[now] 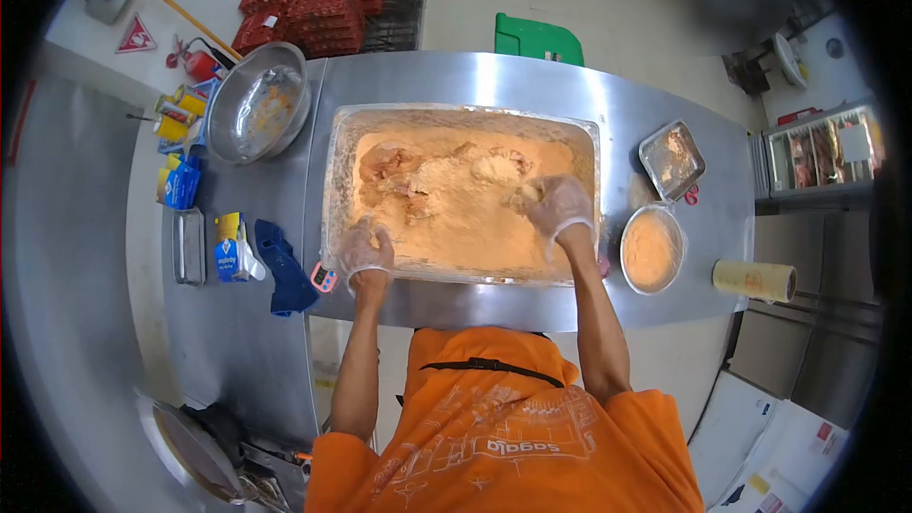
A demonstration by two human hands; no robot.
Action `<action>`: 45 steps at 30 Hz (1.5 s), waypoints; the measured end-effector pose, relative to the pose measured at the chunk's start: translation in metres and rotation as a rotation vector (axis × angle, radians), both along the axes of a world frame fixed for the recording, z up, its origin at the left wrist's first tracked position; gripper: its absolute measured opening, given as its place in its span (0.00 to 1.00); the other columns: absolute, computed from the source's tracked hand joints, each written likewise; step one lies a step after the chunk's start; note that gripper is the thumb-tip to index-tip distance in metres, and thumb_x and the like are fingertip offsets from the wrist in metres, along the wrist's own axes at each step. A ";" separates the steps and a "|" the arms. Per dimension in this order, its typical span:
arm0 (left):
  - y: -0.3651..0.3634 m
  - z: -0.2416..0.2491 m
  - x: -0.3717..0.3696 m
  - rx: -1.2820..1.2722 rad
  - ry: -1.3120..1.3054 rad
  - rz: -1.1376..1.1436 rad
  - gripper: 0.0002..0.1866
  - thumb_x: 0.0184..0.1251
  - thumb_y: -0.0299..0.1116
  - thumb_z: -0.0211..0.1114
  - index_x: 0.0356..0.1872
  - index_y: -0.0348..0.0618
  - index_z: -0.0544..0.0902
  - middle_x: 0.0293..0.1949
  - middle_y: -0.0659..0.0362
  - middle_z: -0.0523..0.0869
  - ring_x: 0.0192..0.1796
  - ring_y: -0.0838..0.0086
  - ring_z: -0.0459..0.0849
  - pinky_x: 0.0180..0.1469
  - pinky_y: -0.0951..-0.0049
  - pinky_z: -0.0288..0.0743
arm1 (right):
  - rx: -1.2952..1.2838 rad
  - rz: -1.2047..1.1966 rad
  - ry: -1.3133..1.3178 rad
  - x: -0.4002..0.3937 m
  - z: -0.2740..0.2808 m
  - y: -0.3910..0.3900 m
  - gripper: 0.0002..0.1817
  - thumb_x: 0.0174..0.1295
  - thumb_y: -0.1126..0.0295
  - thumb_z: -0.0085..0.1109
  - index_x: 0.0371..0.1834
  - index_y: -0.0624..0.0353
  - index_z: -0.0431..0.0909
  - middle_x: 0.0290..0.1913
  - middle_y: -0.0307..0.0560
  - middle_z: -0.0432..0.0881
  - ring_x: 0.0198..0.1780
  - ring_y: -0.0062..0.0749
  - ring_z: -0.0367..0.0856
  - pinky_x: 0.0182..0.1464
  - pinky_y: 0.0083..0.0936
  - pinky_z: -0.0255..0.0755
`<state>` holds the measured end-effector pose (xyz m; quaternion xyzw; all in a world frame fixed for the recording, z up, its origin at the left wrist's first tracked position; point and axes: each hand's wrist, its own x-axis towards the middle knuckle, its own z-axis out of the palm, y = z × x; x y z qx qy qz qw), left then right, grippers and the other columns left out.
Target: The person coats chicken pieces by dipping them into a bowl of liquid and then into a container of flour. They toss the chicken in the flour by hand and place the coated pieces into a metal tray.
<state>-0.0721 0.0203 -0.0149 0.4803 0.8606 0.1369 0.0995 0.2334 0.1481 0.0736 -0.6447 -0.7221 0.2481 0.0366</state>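
Observation:
A large rectangular tub (463, 275) of orange-tan flour stands on the steel table. Flour-coated meat pieces (418, 176) lie in its left and upper middle part. My left hand (366, 249), in a clear plastic glove, is at the tub's lower left corner, its fingers slightly curled and apart over the flour, with nothing visible in them. At the right side of the tub my right hand (559, 207), also gloved, has its fingers closed round a floured piece (524, 195), mostly hidden by the fingers.
A metal bowl (223, 114) stands at the left. On the right are a small metal tray (655, 152), a bowl of orange powder (652, 249) and a film roll (753, 280). A pink timer (324, 277) and a blue cloth (281, 266) lie left of the tub.

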 end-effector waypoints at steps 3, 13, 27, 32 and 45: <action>0.002 -0.011 0.001 -0.093 0.058 0.041 0.27 0.76 0.49 0.56 0.67 0.43 0.80 0.63 0.42 0.83 0.64 0.47 0.81 0.68 0.53 0.73 | 0.142 -0.028 0.018 0.053 -0.014 -0.006 0.19 0.57 0.56 0.64 0.42 0.59 0.88 0.40 0.61 0.88 0.47 0.59 0.85 0.53 0.45 0.78; 0.005 -0.015 0.004 -0.178 0.052 0.136 0.28 0.75 0.52 0.57 0.66 0.43 0.82 0.64 0.42 0.83 0.67 0.46 0.80 0.72 0.54 0.69 | -0.095 -0.713 0.506 0.237 0.035 -0.070 0.16 0.58 0.71 0.69 0.47 0.68 0.83 0.33 0.46 0.87 0.34 0.31 0.84 0.37 0.33 0.79; 0.005 -0.012 0.006 -0.049 0.031 0.020 0.25 0.73 0.46 0.62 0.62 0.39 0.83 0.60 0.40 0.85 0.63 0.46 0.82 0.67 0.55 0.73 | 0.372 -0.353 -0.311 0.325 -0.149 -0.118 0.14 0.51 0.63 0.72 0.41 0.54 0.91 0.41 0.57 0.88 0.46 0.56 0.85 0.53 0.44 0.79; 0.006 -0.015 0.004 -0.066 0.060 0.014 0.26 0.73 0.47 0.62 0.61 0.37 0.83 0.61 0.40 0.85 0.64 0.46 0.81 0.68 0.55 0.72 | 0.458 -0.227 -0.320 0.322 -0.152 -0.125 0.12 0.47 0.65 0.71 0.36 0.52 0.91 0.37 0.52 0.88 0.42 0.51 0.85 0.53 0.47 0.77; 0.012 -0.028 -0.011 -0.390 0.115 -0.121 0.30 0.69 0.52 0.59 0.60 0.37 0.84 0.58 0.39 0.86 0.62 0.45 0.84 0.67 0.54 0.74 | 0.522 -0.016 -0.263 0.218 0.072 -0.089 0.09 0.49 0.62 0.71 0.34 0.46 0.90 0.38 0.45 0.86 0.43 0.44 0.82 0.46 0.45 0.71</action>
